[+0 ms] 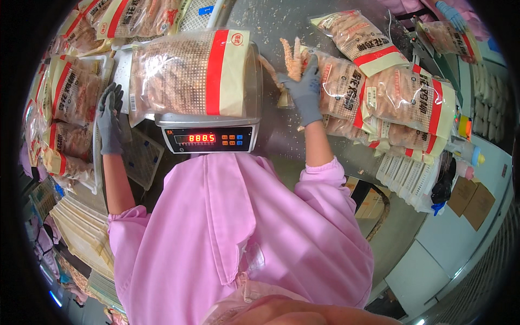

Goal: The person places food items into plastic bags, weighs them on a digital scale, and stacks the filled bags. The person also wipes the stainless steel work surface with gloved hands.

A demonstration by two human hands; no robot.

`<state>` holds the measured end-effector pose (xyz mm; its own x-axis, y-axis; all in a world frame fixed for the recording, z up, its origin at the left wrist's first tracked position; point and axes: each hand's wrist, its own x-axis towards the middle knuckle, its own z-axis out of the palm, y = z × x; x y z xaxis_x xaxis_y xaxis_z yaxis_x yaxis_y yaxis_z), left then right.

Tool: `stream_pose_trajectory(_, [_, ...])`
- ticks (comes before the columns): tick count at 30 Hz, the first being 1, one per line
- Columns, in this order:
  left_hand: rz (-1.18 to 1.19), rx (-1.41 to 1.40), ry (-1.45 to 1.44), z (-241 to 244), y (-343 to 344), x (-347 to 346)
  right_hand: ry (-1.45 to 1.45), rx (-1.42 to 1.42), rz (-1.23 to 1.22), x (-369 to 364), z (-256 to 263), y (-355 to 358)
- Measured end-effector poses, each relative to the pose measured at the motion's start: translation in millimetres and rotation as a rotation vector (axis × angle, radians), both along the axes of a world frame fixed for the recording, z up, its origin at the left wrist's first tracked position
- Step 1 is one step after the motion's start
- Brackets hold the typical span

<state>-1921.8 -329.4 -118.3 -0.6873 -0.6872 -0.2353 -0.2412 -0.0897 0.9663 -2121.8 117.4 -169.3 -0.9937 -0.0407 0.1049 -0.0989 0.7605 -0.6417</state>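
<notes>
A filled clear plastic bag (174,75) with a red stripe and a cream end lies on the platform of a digital bench scale (209,138), whose display shows lit red digits. My left hand (109,118), in a grey glove, is held flat and holds nothing, between the scale and the rim of a white plastic tray (105,73). To the right of the scale, my gloved right hand (304,91) grips several breaded strips (290,59) that stick out past its fingers. Just beyond it lies a printed bag of strips (335,83).
More filled bags (406,95) are piled on the right. Others fill the trays at left, including one bag (75,89). Crumbs dot the metal table (264,28). Stacked white baskets (406,178) stand at lower right. At upper right, another person's blue-gloved hand (451,16) touches a bag.
</notes>
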Motion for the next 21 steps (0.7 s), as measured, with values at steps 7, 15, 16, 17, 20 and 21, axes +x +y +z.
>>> stream_pose_trajectory(7, [0.019, -0.077, 0.035, 10, -12, -3, 0.293, 0.036, 0.251, 19, 5, -22])
stream_pose_trajectory(15, [-0.003, -0.062, -0.014, 20, 4, -2, 0.094, 0.544, 0.613, 45, 23, -67])
stream_pose_trajectory(16, [-0.028, -0.026, -0.018, 21, 18, -12, 0.063, 0.478, 0.602, 43, 22, -68])
stream_pose_trajectory(17, [-0.056, 0.009, -0.022, 23, 30, -20, 0.032, 0.412, 0.590, 42, 21, -66])
stream_pose_trajectory(20, [-0.065, 0.033, 0.047, 23, 33, -6, 0.002, -0.206, 0.418, 43, 16, -44])
stream_pose_trajectory(21, [-0.026, 0.042, 0.029, 21, 27, 1, 0.005, -0.471, 0.329, 40, 13, -30])
